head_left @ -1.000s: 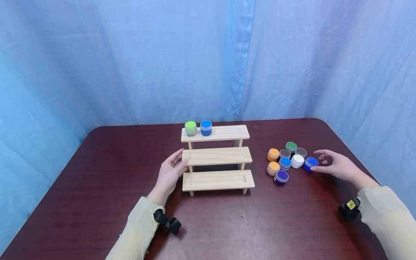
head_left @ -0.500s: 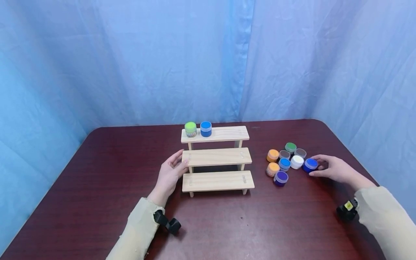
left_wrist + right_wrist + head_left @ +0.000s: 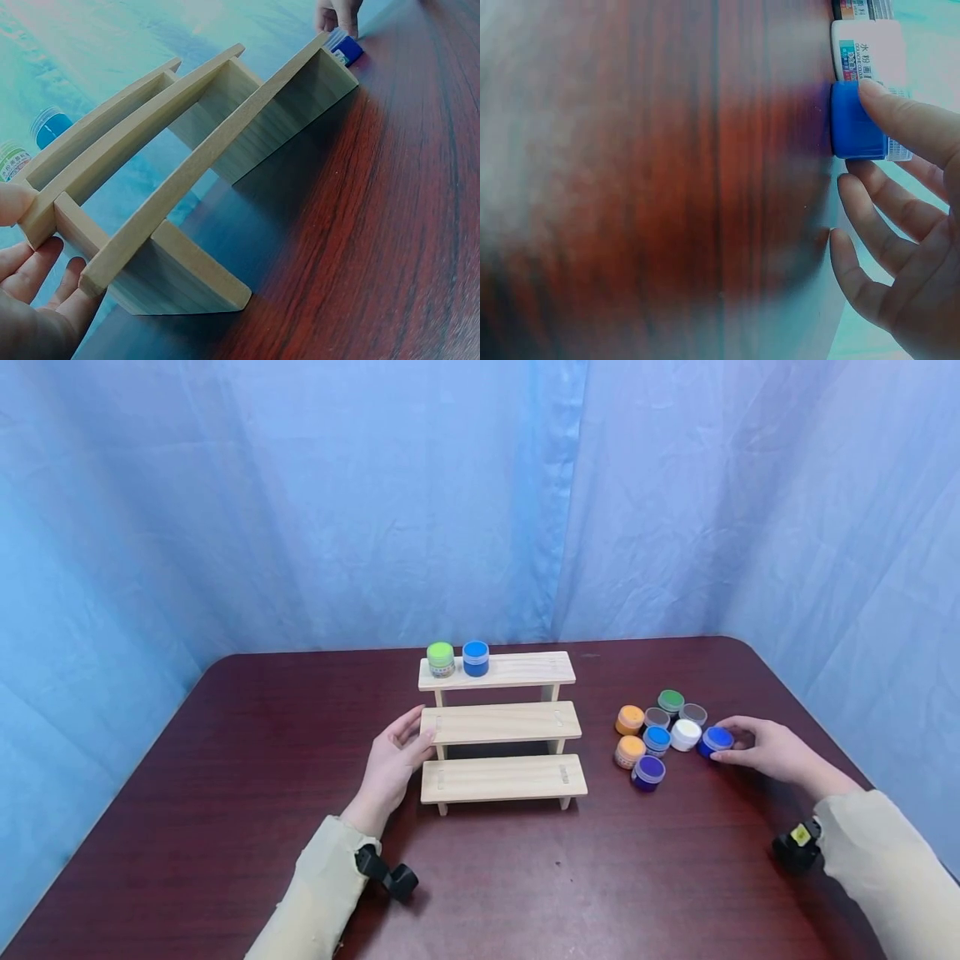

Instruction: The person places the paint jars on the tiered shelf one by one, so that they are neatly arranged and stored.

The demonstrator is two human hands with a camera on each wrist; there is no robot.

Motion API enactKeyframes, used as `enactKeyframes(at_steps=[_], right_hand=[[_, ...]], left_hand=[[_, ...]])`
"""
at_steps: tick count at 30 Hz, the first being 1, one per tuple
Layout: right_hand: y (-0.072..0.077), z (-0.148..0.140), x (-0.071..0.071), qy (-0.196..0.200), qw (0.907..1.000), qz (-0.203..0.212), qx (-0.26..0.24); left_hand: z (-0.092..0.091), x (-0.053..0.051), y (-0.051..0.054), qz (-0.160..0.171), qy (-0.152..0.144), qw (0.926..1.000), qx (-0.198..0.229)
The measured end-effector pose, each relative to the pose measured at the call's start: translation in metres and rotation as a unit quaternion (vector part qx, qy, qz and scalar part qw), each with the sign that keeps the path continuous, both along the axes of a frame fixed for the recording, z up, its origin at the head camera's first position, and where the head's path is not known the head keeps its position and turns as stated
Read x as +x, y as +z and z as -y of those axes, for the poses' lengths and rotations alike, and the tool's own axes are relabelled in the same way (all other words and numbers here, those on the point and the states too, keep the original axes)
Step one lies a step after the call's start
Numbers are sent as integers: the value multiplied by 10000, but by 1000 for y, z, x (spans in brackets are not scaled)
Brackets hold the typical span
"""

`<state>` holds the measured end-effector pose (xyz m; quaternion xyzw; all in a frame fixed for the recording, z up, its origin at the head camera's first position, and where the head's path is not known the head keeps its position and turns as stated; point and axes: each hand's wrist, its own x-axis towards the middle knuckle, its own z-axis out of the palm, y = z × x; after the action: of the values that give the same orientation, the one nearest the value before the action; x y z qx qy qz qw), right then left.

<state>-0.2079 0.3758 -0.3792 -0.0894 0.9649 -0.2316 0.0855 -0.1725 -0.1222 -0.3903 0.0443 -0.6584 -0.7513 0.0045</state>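
A three-step wooden display stand (image 3: 501, 723) stands mid-table. My left hand (image 3: 392, 768) grips the left end of its middle step; in the left wrist view the thumb lies on top and fingers reach beneath. On the top step are a light green paint jar (image 3: 440, 659) and a blue paint jar (image 3: 476, 658). At the right, my right hand (image 3: 768, 753) holds a dark blue paint jar (image 3: 857, 120) between thumb and fingers. That jar sits on the table against a white paint jar (image 3: 866, 51).
Several more paint jars cluster left of the right hand: orange (image 3: 630, 719), another orange (image 3: 630, 750), green (image 3: 671, 701), blue (image 3: 657, 739), purple (image 3: 648, 772) and dark ones (image 3: 693, 714). A blue curtain (image 3: 375, 510) hangs behind the table (image 3: 495, 885).
My right hand has come slightly left and its fingers have closed in around the dark blue paint jar. The left hand keeps its grip on the stand.
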Motion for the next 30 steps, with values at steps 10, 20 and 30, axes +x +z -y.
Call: enactKeyframes(at_steps=[10,20,30], right_hand=[[2,2,1,-22,10000,-19,8],[4,-3,4,-121,9995,-270,83],[10,-10,8,-274,9977,-620,86]], left_hand=[[0,0,1,25,-2,10000,-39],[0,-1,0,-5,-16,10000,19],[1,-1,-1,18,-21,10000,-54]])
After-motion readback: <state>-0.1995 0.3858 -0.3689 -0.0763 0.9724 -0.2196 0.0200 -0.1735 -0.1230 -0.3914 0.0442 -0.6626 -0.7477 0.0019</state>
